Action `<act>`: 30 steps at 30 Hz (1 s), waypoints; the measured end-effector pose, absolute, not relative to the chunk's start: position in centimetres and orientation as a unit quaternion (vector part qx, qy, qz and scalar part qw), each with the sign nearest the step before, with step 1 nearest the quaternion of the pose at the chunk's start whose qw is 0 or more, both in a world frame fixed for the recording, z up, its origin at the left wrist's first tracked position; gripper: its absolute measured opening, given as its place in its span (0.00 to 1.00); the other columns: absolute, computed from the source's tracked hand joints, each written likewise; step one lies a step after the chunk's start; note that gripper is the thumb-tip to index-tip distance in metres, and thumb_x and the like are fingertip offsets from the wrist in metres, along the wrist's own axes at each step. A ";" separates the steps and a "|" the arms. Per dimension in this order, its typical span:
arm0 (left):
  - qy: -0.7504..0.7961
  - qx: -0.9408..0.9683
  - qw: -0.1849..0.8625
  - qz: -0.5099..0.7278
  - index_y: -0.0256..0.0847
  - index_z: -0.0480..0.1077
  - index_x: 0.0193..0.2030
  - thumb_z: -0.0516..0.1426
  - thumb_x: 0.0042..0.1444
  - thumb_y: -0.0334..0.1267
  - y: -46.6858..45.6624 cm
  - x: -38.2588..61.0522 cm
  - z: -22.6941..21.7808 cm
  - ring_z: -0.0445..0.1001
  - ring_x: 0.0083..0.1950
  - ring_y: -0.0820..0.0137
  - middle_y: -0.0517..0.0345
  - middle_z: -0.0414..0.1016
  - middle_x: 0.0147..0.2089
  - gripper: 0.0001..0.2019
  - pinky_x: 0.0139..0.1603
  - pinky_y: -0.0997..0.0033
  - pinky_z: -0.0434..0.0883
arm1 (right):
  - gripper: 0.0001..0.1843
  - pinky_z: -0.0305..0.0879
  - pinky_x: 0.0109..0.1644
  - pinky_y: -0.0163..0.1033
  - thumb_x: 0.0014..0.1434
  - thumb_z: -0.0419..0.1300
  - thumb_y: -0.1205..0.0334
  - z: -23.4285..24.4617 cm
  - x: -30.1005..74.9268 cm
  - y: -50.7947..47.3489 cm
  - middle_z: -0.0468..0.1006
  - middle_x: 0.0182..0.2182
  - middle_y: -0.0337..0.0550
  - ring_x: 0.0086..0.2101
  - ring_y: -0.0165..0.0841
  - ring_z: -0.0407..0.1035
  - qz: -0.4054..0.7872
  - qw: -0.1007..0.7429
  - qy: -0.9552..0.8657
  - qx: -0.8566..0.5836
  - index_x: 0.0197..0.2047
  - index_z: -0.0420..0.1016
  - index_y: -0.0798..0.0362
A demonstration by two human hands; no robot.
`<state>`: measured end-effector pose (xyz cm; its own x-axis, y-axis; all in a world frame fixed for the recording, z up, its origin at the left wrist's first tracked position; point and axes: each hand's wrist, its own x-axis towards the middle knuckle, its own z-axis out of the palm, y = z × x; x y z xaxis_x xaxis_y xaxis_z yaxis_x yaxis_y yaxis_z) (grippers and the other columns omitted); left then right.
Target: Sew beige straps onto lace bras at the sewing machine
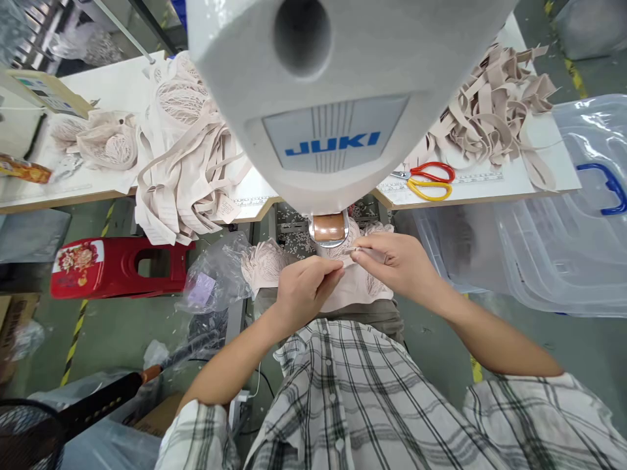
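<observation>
Fingers (331,272) of L hand (304,294) are pinched together on an edge of the pale lace garment (357,294), held just below the machine head (337,98). R hand (399,264) fingers are clamped on a thin metal tool (356,250), long axis lying left-right, tip pointed at L fingertips, nearly touching. Garment is spread under both hands; L hand is nearer its pinched edge. Scissors (431,181) lie well apart on the table (519,183).
</observation>
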<state>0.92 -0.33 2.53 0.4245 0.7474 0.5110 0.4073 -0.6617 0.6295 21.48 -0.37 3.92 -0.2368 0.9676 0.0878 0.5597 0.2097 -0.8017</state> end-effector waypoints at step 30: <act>0.314 0.915 0.150 0.205 0.38 0.70 0.32 0.44 0.73 0.41 2.2 0.3 4.5 0.70 0.24 0.71 0.59 0.72 0.25 0.21 0.25 0.73 0.60 | 0.10 0.62 0.37 0.35 0.66 0.57 0.61 5.3 21.7 -0.3 0.82 0.33 0.42 0.35 0.32 0.74 0.313 0.243 -0.802 -0.447 0.39 0.80 0.51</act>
<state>0.27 2.19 4.48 0.7190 0.6359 0.2806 0.5125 -0.7577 0.4040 21.70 -0.30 5.32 -0.4812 0.8696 0.1105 0.5654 0.4042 -0.7190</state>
